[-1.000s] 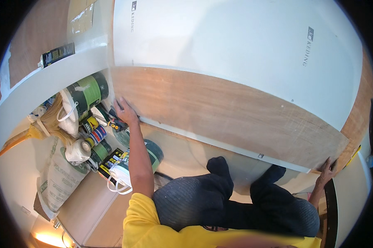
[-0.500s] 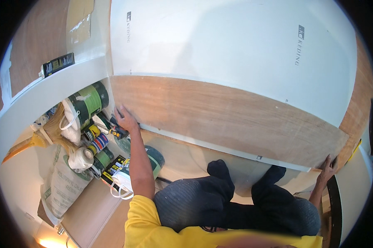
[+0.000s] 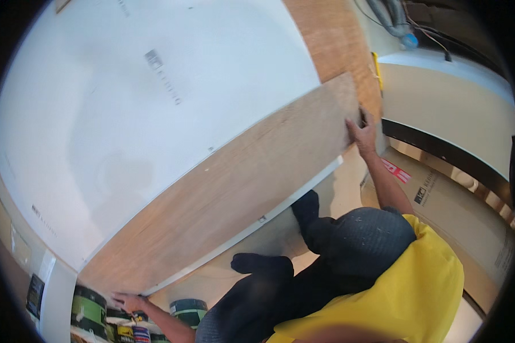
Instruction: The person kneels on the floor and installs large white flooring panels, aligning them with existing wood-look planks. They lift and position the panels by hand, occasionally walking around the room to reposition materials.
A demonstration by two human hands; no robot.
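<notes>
A long plywood strip (image 3: 240, 183) runs diagonally across the view along the lower side of a large white sheet (image 3: 143, 114), with a narrow pale band (image 3: 229, 240) at its near edge. My right hand (image 3: 365, 130) grips the strip's right end, fingers curled at the edge beside wider orange-toned plywood (image 3: 326, 34). My left hand (image 3: 130, 302) is at the strip's far left end, low in the view, with fingers spread against its edge. Small tools (image 3: 137, 317), mostly hidden, lie just below that hand. My legs in dark trousers are bent beneath the strip.
Green buckets (image 3: 89, 311) and several small cans (image 3: 140, 334) crowd the lower left, beside a pale ledge (image 3: 54, 288) holding a dark boxed tube (image 3: 34, 295). On the right are a cardboard sheet (image 3: 451, 211), a dark rail (image 3: 440, 153), a cream panel (image 3: 446, 103) and grey hoses (image 3: 391, 14).
The view has swung toward my right, bringing the cardboard and hoses in and pushing the bucket pile low left. Both hands remain at the two ends of the plywood strip.
</notes>
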